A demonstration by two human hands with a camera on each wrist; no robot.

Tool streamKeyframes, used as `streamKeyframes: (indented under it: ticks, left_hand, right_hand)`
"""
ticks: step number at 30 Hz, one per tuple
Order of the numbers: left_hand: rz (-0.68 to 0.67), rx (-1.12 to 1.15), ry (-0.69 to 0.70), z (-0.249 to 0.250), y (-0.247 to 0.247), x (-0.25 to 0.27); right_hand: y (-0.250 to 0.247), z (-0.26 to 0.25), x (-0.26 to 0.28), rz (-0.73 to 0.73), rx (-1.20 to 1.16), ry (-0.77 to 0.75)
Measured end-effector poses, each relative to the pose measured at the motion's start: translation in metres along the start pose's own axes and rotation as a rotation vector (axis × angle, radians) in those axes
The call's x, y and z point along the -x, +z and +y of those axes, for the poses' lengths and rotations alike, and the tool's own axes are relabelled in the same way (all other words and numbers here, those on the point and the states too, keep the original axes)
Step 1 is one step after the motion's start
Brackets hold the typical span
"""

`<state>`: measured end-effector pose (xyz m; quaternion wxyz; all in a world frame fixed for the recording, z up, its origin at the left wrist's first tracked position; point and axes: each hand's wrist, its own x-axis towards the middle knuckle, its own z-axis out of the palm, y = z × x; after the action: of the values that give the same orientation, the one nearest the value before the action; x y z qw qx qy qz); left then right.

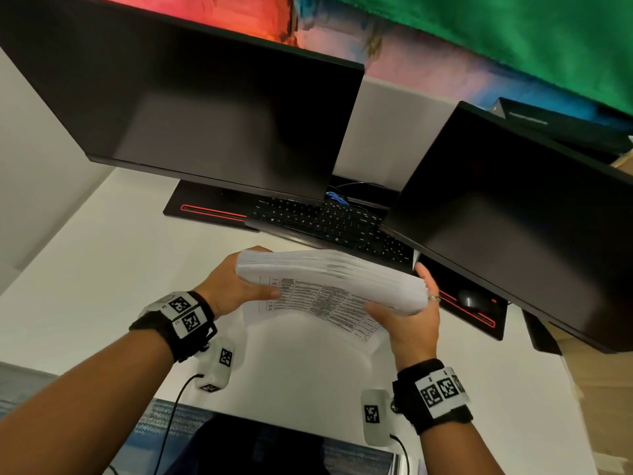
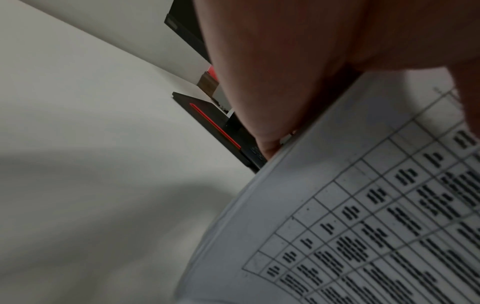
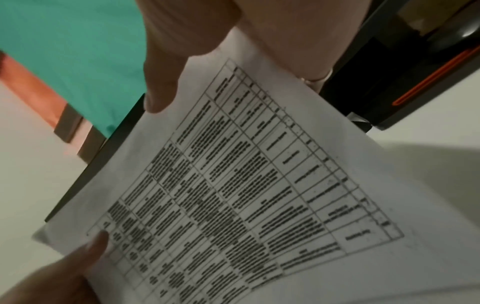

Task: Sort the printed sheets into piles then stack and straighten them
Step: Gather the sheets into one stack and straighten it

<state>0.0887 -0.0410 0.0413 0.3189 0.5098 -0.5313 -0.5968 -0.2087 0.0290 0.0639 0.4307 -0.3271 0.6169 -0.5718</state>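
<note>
The left hand grips the left end of the stack, thumb lying across the printed face and fingers curled behind the far side. The right hand grips the right end the same way: thumb on the printed face, fingers wrapped round the thick edge, a ring on one of them. Between the two hands the stack is held off the desk, tilted so its printed face turns toward the person and its upper edge shows many sheet ends, slightly fanned. The front sheet carries a table of ruled cells filled with dark text, too blurred to read. In the right wrist view the sheet fills the middle, with the left thumb touching its lower corner.

Just beyond the stack lies a black keyboard. Two dark monitors stand over it, one to the left and one to the right. A mouse sits on a black pad with a red stripe, under the right monitor.
</note>
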Motion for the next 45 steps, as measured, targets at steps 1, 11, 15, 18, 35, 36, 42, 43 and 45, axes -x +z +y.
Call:
streamKeyframes:
  ticks: [1,11,15,18,35,36,42,43,45]
  left_hand:
    - [0.011,0.000,-0.001,0.000,0.000,-0.001]
    - [0.241,-0.230,0.159,0.049,0.005,0.007]
    - [0.157,-0.611,0.419,0.118,0.002,0.015]
    - [0.128,-0.916,0.587,0.150,0.014,0.014]
    - [0.134,0.047,0.123,0.077,0.010,-0.001]
    - [0.195,-0.042,0.175,0.077,0.015,0.001]
    - [0.372,-0.244,0.267,0.044,0.049,0.017]
    - [0.316,-0.222,0.231,0.036,0.048,0.017]
    - [0.259,-0.181,0.184,0.029,0.045,0.014]
  right_hand:
    - [0.000,0.001,-0.001,0.007,-0.020,-0.001]
    - [-0.012,-0.019,-0.016,-0.026,0.269,-0.077]
    - [0.012,-0.051,-0.008,-0.251,0.569,-0.179]
    - [0.050,-0.064,-0.003,-0.386,0.611,-0.241]
    - [0.040,-0.048,-0.021,-0.220,0.173,-0.031]
    - [0.040,-0.046,-0.020,-0.188,0.174,-0.055]
    - [0.038,-0.015,0.014,-0.009,0.235,-0.147]
    - [0.038,-0.009,0.015,0.003,0.225,-0.085]
    - [0.037,-0.006,0.012,0.030,0.167,0.025]
